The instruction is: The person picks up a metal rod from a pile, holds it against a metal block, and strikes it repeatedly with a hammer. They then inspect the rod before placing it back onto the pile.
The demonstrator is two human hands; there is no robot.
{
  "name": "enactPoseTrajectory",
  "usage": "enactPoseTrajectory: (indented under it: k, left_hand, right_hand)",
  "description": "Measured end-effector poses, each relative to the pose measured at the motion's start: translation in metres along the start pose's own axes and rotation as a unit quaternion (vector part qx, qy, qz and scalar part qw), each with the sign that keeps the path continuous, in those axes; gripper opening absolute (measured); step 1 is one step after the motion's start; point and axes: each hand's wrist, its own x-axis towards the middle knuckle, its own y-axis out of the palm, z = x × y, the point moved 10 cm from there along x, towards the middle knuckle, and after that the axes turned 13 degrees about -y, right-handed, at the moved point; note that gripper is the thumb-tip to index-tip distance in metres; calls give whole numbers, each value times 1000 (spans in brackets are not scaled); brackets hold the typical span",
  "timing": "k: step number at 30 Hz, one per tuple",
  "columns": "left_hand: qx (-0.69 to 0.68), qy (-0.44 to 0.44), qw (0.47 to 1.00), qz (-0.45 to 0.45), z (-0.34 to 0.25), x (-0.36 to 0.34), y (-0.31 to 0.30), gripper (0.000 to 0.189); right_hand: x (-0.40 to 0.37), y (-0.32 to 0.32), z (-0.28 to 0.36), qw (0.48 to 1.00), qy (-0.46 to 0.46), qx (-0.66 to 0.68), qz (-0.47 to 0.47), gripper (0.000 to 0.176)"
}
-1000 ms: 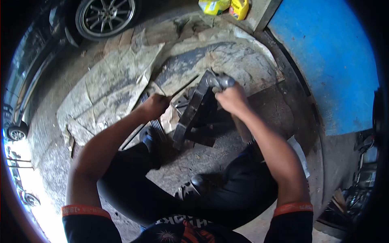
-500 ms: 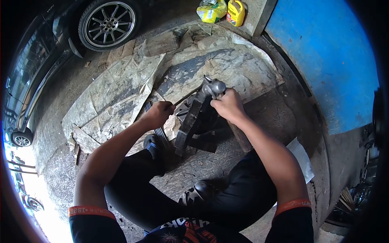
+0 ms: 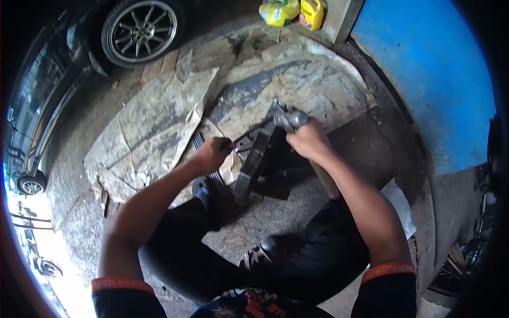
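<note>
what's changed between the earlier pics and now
The far end of the thin rod in the left hand has swung toward the metal block: first out beside it, it now reaches its upper end, near the head of the hammer. Nothing was visibly taken hold of or let go: the right hand still grips the hammer. The block looks unmoved.

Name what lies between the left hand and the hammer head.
Thin rod gripped by the left hand, then the top of the dark metal bar; head view.
</note>
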Motion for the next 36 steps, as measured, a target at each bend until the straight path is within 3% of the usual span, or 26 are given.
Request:
enactPoseTrajectory:
  k: [3,5,9,13,15,17,19,21,23,24,25,27,29,31,33,35,36]
  left_hand:
    - [-26,-17,999,28,6,7,-1,38]
    - [-26,-45,997,48,6,6,8,39]
    - [-56,-30,997,40,4,7,13,44]
    - [-45,-67,995,51,10,10,14,44]
    - [-60,-55,996,45,7,10,11,44]
    - [-56,-101,990,76,12,9,18,44]
    - [-65,-94,990,81,15,12,21,44]
    - [-70,-85,990,82,14,16,18,45]
    - [-38,-77,993,81,8,12,15,46]
    - [-29,23,998,50,-5,5,9,48]
    - [-58,-69,995,38,46,19,22,48]
    - [5,-34,999,15,24,4,3,48]
    - [-40,-40,998,15,12,2,-6,44]
    - [-40,18,998,-46,-2,-1,-12,39]
    - [-34,13,999,-18,-4,-2,-9,39]
    - [-27,4,1000,5,-3,-1,-3,39]
    - [-10,-4,1000,6,-2,0,0,39]
  right_hand:
    - [-11,-13,11,997,20,66,-19,25]
    - [-9,-16,25,988,-45,135,-61,24]
    - [1,-19,44,992,-87,69,-65,23]
    - [10,-23,31,996,-66,18,-49,24]
    - [6,-53,56,977,-137,75,-144,21]
    - [-5,-84,90,957,-135,200,-160,19]
    - [-13,-106,108,914,-202,287,-203,15]
    - [-24,-107,109,903,-239,248,-259,12]
    - [-2,-55,84,960,-240,-45,-140,18]
    - [9,-24,31,988,-117,-53,-88,19]
    - [11,-5,-10,997,1,-60,-45,21]
    - [-4,-19,-19,997,0,-29,-67,22]
    - [-3,-25,-18,998,1,-1,-61,22]
    - [-13,-34,-11,995,14,57,-78,24]
    - [-14,-28,-2,991,52,104,-69,25]
    - [-8,-25,25,975,-34,194,-104,23]
    - [-3,-19,32,981,-70,161,-85,22]
